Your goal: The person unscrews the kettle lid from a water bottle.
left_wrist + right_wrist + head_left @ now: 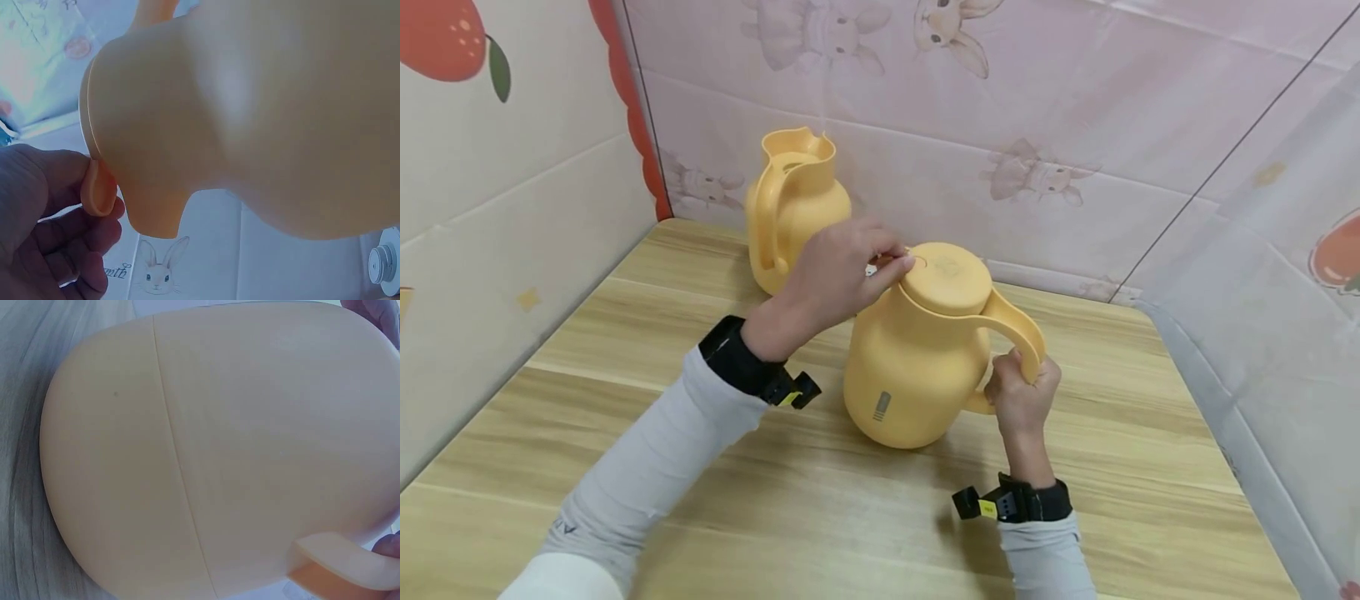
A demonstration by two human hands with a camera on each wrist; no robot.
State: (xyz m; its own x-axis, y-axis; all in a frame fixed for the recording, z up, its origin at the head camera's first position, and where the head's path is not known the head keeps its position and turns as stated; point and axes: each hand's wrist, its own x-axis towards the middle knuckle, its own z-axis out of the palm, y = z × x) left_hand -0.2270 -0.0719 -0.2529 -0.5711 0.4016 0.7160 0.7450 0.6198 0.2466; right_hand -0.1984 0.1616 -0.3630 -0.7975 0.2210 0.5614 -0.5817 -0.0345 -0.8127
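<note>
A yellow thermos jug (pixel 917 375) with a round lid (pixel 951 279) is on the wooden table, between both hands. My left hand (pixel 846 271) is at the lid's left edge. In the left wrist view, its thumb and fingers pinch a small tab (pixel 99 194) sticking out from the lid, above the spout (pixel 156 219). My right hand (pixel 1024 396) grips the jug's curved handle (pixel 1018 329) on the right side. The jug's body (pixel 237 450) fills most of the right wrist view, where only a bit of the right hand shows at the edge.
A second yellow jug (pixel 808 208), with an open flared top, stands behind at the back left, close to the wall. A white object with a round cap (pixel 382 265) shows at the left wrist view's edge. Printed sheets cover the walls (pixel 895 100) around the table (pixel 850 517).
</note>
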